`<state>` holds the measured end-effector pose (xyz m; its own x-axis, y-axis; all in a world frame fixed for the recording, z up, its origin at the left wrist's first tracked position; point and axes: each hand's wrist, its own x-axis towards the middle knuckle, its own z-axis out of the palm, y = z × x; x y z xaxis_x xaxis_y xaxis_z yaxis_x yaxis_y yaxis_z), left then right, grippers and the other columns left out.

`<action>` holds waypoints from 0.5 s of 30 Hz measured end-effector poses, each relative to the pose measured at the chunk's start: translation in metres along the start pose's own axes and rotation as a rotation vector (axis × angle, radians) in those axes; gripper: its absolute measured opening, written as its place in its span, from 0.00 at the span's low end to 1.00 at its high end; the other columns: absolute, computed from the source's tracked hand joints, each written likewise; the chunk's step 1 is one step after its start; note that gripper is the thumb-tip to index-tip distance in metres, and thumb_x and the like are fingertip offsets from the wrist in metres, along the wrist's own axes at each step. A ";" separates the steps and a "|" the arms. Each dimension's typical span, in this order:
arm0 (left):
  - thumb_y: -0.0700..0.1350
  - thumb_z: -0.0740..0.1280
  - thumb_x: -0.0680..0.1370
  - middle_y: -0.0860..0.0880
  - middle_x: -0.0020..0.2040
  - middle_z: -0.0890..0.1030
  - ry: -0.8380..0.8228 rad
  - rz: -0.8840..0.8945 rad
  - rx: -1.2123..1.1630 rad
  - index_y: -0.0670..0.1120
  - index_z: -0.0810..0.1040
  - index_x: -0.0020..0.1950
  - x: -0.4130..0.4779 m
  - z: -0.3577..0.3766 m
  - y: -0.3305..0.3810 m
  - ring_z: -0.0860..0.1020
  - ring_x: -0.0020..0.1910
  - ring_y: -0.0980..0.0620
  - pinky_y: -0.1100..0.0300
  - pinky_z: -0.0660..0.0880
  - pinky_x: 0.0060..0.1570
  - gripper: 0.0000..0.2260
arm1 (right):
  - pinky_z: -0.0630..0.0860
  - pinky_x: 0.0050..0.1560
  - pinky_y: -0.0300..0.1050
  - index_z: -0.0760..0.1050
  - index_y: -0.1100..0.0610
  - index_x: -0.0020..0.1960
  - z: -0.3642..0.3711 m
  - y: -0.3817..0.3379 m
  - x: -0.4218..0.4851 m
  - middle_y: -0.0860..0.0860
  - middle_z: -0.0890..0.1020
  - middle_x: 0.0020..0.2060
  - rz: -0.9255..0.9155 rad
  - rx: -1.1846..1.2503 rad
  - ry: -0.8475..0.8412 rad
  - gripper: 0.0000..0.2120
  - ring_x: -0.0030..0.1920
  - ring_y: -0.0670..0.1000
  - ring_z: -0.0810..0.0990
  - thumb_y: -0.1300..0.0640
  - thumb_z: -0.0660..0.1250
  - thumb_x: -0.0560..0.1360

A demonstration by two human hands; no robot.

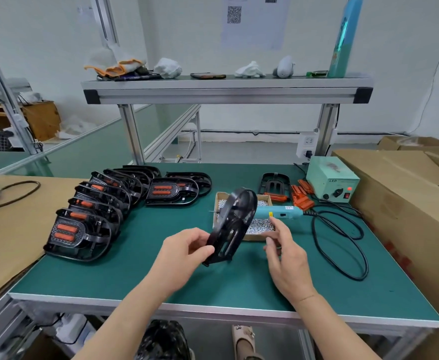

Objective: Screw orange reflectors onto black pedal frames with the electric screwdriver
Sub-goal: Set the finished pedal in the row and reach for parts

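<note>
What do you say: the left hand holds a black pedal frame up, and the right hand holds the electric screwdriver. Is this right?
Not quite. The left hand holds the black pedal frame up, but the head view shows the electric screwdriver lying on the box of screws, beyond the right hand.

I'm looking at a small assembly workshop, probably a factory line: a green-matted desk (96,276) on aluminium framing, rows of finished pedals (67,233) on the desk's left, a tray of screws (220,196) mid-desk, a power box (330,179) at its far right corner, and cartons (394,183) just beyond.
</note>
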<state>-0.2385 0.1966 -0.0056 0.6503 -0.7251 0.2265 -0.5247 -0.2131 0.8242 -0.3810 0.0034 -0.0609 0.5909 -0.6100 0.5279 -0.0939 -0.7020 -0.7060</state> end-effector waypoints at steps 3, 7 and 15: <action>0.42 0.72 0.75 0.54 0.40 0.82 0.006 0.093 0.134 0.55 0.81 0.45 -0.004 0.004 0.010 0.80 0.40 0.56 0.58 0.78 0.47 0.07 | 0.79 0.51 0.56 0.63 0.54 0.77 0.001 0.000 0.000 0.42 0.82 0.50 0.040 0.026 0.017 0.26 0.43 0.51 0.82 0.64 0.64 0.81; 0.44 0.70 0.77 0.56 0.44 0.79 0.000 0.229 0.348 0.50 0.80 0.51 -0.008 0.010 0.017 0.78 0.45 0.55 0.56 0.74 0.51 0.05 | 0.79 0.48 0.48 0.59 0.52 0.79 0.001 0.001 0.000 0.40 0.80 0.46 0.035 0.065 0.052 0.29 0.41 0.46 0.82 0.64 0.63 0.81; 0.50 0.61 0.82 0.52 0.53 0.75 -0.037 0.342 0.693 0.48 0.75 0.58 -0.020 0.027 0.013 0.74 0.52 0.51 0.57 0.72 0.53 0.09 | 0.76 0.50 0.31 0.70 0.52 0.75 -0.002 0.011 0.004 0.48 0.84 0.45 0.094 0.233 0.087 0.26 0.45 0.43 0.82 0.71 0.56 0.82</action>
<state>-0.2726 0.1906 -0.0134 0.3780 -0.8432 0.3823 -0.9249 -0.3258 0.1959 -0.3813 -0.0078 -0.0651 0.5163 -0.7048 0.4865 0.0475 -0.5436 -0.8380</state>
